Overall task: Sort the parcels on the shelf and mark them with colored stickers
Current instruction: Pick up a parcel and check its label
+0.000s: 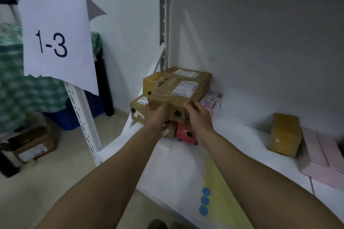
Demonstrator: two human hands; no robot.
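Note:
A brown cardboard parcel (pixel 173 96) with a white label and a dark round sticker on its front sits atop a stack in the shelf's back left corner. My left hand (pixel 158 115) grips its front left corner and my right hand (pixel 198 115) holds its front right edge. Behind it lies a larger brown parcel (pixel 186 74). Below are another brown parcel (pixel 138 108), a red box (pixel 185 133) and a pink packet (pixel 214 101). A yellow sticker sheet (pixel 221 197) with three blue round stickers (pixel 204 201) lies on the white shelf (pixel 242 141) near me.
A small brown box (pixel 284 134) and a pink flat box (pixel 323 158) stand at the shelf's right. A paper sign reading 1-3 (pixel 55 42) hangs on the shelf post at left. A cardboard box (pixel 31 145) and a blue crate (pixel 74 115) sit on the floor.

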